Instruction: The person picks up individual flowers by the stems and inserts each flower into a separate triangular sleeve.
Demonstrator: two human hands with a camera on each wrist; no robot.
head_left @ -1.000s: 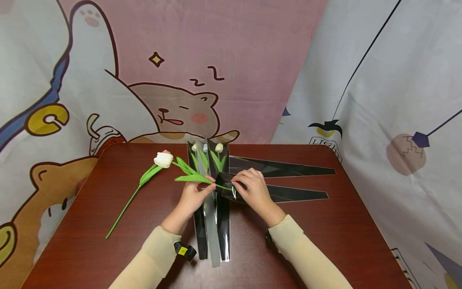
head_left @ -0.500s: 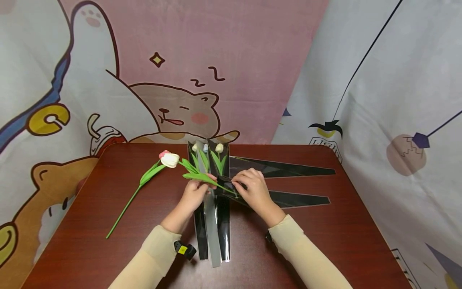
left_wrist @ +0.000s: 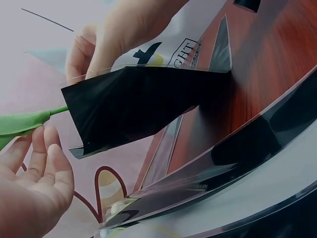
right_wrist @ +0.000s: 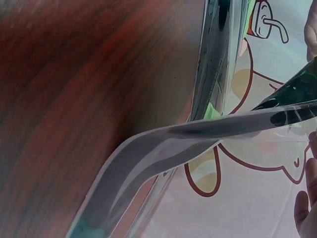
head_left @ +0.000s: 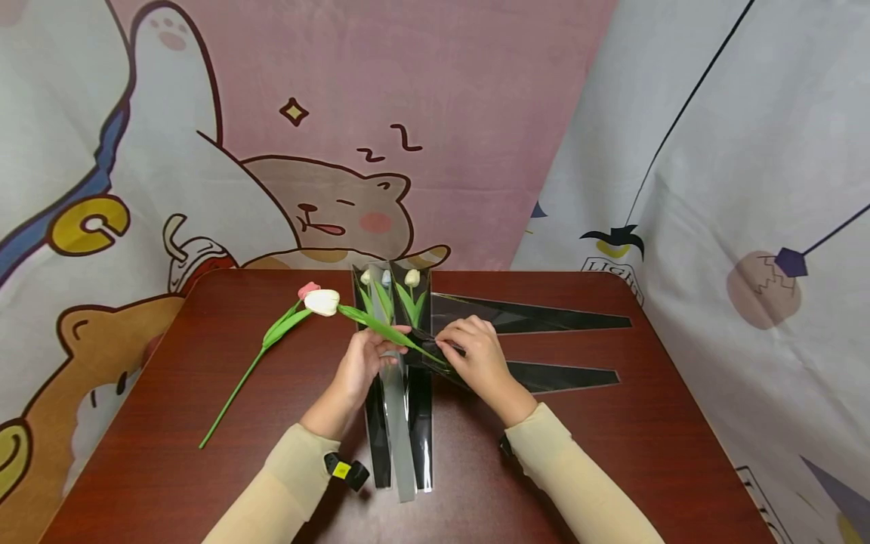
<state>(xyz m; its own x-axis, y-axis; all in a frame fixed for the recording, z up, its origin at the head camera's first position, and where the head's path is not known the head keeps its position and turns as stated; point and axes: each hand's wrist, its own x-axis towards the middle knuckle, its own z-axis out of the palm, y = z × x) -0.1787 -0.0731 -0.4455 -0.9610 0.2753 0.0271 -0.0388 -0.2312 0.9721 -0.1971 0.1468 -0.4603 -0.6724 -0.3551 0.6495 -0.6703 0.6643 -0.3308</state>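
A white tulip with green leaves lies aslant, its stem running into the mouth of a black, clear-edged flower sleeve. My right hand pinches the sleeve's upper edge between thumb and fingers. Beneath the tulip's leaf, my left hand has loosely extended fingers, with a fingertip touching the leaf in the left wrist view. The right wrist view shows the sleeve bending away from the table, and part of the left hand at the edge. The stem's lower end is hidden in the sleeve.
Several wrapped tulips in sleeves lie upright-facing mid-table. Behind the right hand lies a flat black sleeve. A loose pink tulip lies on the left, its head partly behind the white one. A printed cloth hangs behind the brown table.
The white tulip has shifted right and turned, its stem reaching farther into the sleeve. My left fingers have loosened from their pinch on it. The right hand keeps its place on the sleeve.
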